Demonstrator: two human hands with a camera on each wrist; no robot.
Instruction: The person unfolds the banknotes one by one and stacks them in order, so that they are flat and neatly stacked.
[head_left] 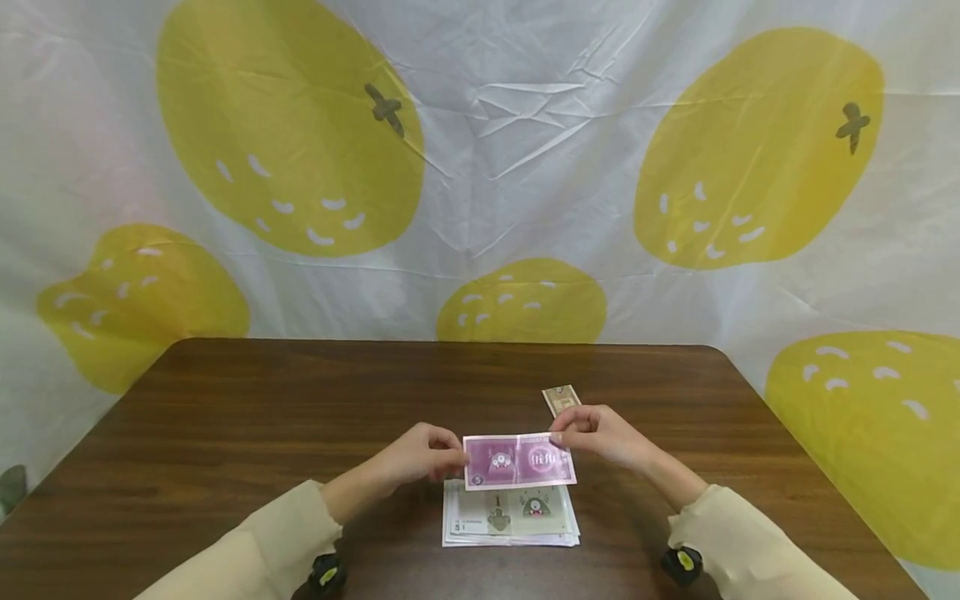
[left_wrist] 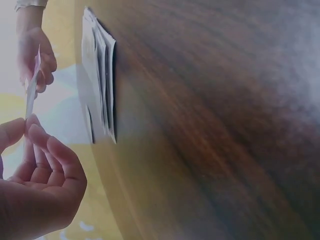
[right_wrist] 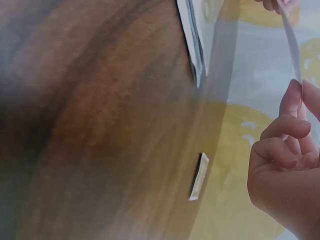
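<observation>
A purple play banknote (head_left: 517,461) with a 5 in its corner is stretched between both hands, raised off the table. My left hand (head_left: 420,454) pinches its left edge between thumb and fingers. The right hand (head_left: 600,433) pinches the upper right corner. Below the purple note lies a stack of paper notes (head_left: 512,517), its top one pale green-grey with a printed figure. In the left wrist view the raised note (left_wrist: 32,92) appears nearly edge-on, apart from the stack (left_wrist: 102,75). The right wrist view also shows the note (right_wrist: 292,42) edge-on.
A small tan note (head_left: 561,398) lies on the brown wooden table (head_left: 300,400) just beyond the right hand. Behind the table hangs a white cloth (head_left: 517,200) printed with yellow fruit. Dark wrist devices sit under both sleeves.
</observation>
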